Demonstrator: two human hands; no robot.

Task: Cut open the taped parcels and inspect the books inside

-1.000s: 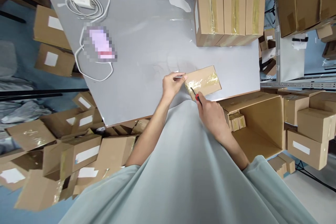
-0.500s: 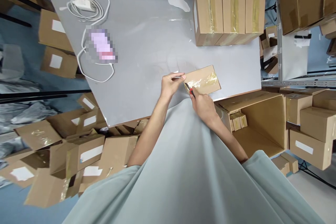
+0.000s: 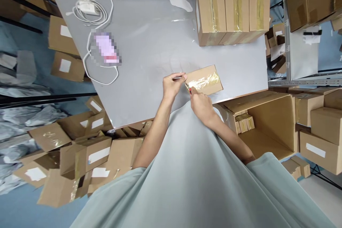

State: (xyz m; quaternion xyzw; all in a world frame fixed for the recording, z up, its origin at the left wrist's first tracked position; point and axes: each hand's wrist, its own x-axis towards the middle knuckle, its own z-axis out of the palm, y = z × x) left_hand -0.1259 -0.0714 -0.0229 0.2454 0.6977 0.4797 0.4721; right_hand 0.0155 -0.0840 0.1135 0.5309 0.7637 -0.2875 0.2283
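Observation:
A small flat cardboard box (image 3: 204, 79), with shiny clear tape across its top, lies at a slant on the grey table in front of me. My left hand (image 3: 172, 84) pinches its upper left corner between thumb and fingers. Wrapped round a utility knife (image 3: 190, 90) with a red part showing, my right hand (image 3: 201, 105) is at the near left corner of the box. The blade end meets the box's left edge; most of the handle is hidden in my fist.
Three taped cartons (image 3: 232, 10) stand side by side at the back right. A phone (image 3: 107, 47), blurred out, and a coiled white cable (image 3: 93, 10) lie at the left. Below the right table edge is a large open carton (image 3: 272, 124) holding small boxes. Opened cartons (image 3: 88, 153) crowd the floor at left.
My right hand and the knife have shifted slightly left and toward the box's left edge. My left hand keeps its pinch on the corner. The whole view has turned a little.

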